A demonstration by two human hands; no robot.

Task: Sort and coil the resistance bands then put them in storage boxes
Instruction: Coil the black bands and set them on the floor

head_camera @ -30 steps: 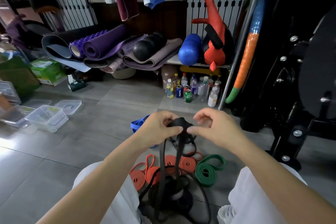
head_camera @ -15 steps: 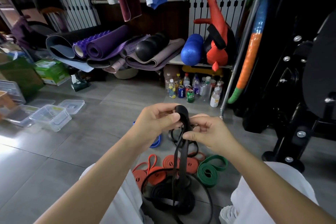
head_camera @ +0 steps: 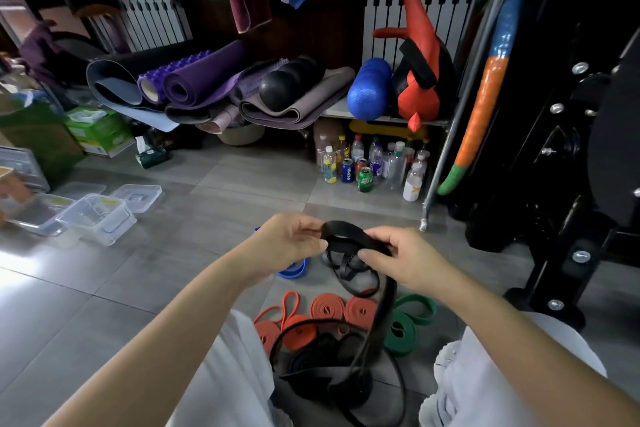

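While pinching the black band [head_camera: 343, 228] between both hands, busy with the coiling step, not the boxing yet. Gripped on one side by the curled left hand [head_camera: 291, 241], on the other by the curled right hand [head_camera: 403, 262]. Held up in a small loop above the red coils [head_camera: 327, 309], long tail hanging down past them. Looks flat, thin, floppy. Next: wind the tail round snugly, then carry to the boxes [head_camera: 98, 220], far left of the red coils.

grey tiled floor [head_camera: 207, 218], coiled orange bands [head_camera: 325, 310], green band [head_camera: 407, 326], clear boxes [head_camera: 97, 218]
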